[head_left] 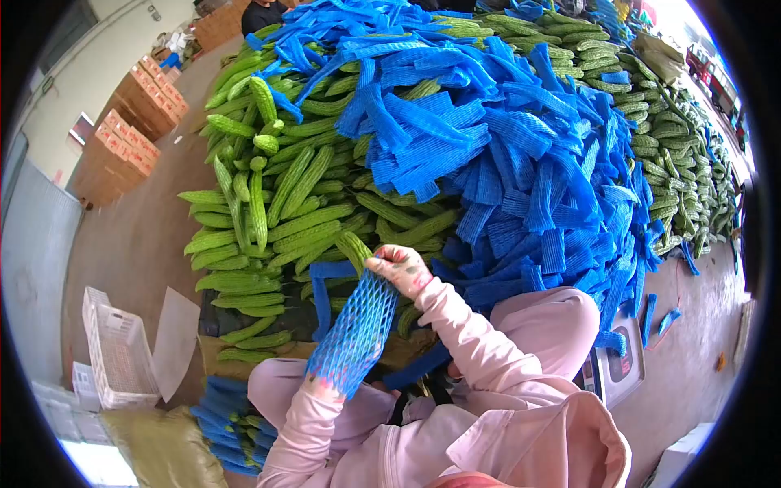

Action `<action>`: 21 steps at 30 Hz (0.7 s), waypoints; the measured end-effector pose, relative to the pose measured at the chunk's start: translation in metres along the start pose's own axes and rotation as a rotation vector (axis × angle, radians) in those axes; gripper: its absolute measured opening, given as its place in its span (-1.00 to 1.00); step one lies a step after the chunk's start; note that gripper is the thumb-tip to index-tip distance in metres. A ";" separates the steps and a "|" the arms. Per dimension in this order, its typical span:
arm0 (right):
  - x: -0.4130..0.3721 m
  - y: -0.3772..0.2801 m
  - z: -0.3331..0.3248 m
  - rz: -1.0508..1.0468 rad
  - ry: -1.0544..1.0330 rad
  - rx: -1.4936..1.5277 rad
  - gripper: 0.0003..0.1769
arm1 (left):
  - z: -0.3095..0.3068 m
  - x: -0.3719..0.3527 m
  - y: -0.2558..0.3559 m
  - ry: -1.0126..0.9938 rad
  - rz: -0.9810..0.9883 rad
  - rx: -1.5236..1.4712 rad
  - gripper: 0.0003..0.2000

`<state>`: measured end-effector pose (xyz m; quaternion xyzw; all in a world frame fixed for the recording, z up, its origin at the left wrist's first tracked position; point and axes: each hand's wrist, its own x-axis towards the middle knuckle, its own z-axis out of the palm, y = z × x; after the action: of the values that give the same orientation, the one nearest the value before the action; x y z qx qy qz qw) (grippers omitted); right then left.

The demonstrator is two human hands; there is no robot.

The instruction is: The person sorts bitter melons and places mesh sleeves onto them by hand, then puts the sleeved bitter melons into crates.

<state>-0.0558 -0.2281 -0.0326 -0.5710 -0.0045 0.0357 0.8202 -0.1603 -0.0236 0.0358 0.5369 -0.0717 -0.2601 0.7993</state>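
A blue mesh sleeve [366, 313] is stretched over my left hand [346, 358], covering it down to the wrist. The mesh hides my left fingers, so their grip does not show. At the sleeve's upper end, my right hand [400, 268] is closed, its fingers pinching the net's edge beside a green bitter melon [353, 247]. The melon's far end sticks out above the net; its near end is hidden by the mesh and my right fingers. Both hands are in front of a big heap of bitter melons [305, 236].
Loose blue net sleeves [529, 163] are piled over the heap's middle and right. Netted bitter melons [675, 163] lie at far right. A scale [622, 366] stands by my right knee, a white crate [122, 350] at left. Stacked cartons [122, 146] and another person [262, 15] are farther back.
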 end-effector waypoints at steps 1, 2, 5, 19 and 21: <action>0.010 0.007 -0.008 -0.022 0.016 -0.080 -0.84 | 0.004 -0.003 0.004 0.009 -0.036 -0.089 -0.53; 0.017 0.013 -0.017 -0.026 0.021 -0.106 -0.83 | -0.001 -0.020 0.004 0.017 -0.073 -0.181 -0.53; 0.023 0.004 -0.022 -0.037 0.001 -0.098 -0.87 | 0.007 -0.042 0.008 0.063 -0.147 -0.381 -0.52; -0.024 0.012 0.016 -0.035 -0.268 0.756 -0.62 | 0.006 -0.056 -0.011 -0.044 -0.021 -0.629 -0.43; -0.038 0.004 0.023 0.032 -0.174 0.896 -0.63 | 0.003 -0.057 -0.017 -0.048 -0.041 -0.638 -0.44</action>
<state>-0.0947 -0.2070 -0.0271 -0.1548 -0.0485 0.0944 0.9822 -0.2157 -0.0033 0.0314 0.2540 0.0054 -0.2983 0.9200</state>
